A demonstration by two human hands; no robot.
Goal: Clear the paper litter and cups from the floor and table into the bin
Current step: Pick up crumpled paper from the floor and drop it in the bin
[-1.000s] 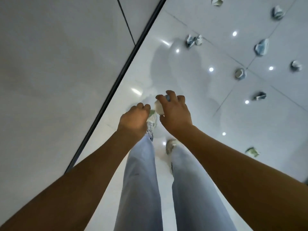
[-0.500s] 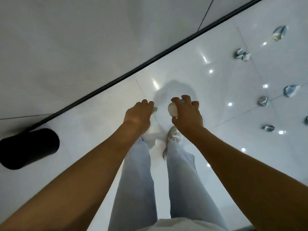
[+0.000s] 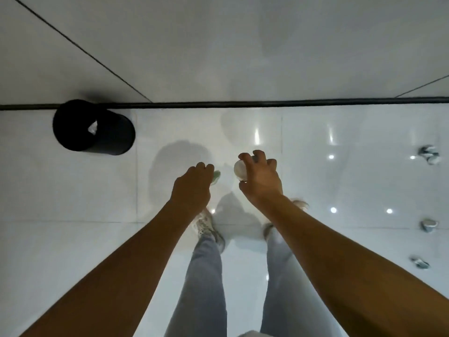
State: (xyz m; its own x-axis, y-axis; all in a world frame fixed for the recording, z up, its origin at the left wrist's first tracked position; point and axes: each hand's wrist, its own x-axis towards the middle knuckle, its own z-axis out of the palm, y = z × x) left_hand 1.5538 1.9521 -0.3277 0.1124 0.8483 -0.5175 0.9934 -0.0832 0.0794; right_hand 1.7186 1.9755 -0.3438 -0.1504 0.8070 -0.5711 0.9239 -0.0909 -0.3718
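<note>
At the far left a black bin point(image 3: 93, 127) stands on the white tiled floor point(image 3: 73, 190), right against the dark strip at the foot of the wall. A pale scrap point(image 3: 92, 127) shows inside its mouth, so at least one piece seems to be binned already.

Nearer the middle, the left hand point(image 3: 192, 188) is held out above the floor with its fingers point(image 3: 205, 167) curled into a closed fist around a greenish crumpled scrap point(image 3: 216, 176), only the tip of which sticks out past the knuckles. Just beside it, the right hand point(image 3: 261, 178) grips a pale crumpled paper ball point(image 3: 240, 170), its fingers point(image 3: 258, 155) bent over the top and the thumb underneath. Both hands are well apart from the bin, off to its right, so neither load is ready to drop yet.

Along the right edge, three bits of crumpled litter remain on the floor: one near the wall point(image 3: 428, 154), one lower point(image 3: 428, 224), and one lowest point(image 3: 419, 263); they are too small to say whether paper or cup.

Judging by this, the job is at an early-to-middle stage: two pieces are in hand and need carrying left to the bin, and the floor litter on the right is not yet cleared. No tabletop is in view, so its state cannot be told.
</note>
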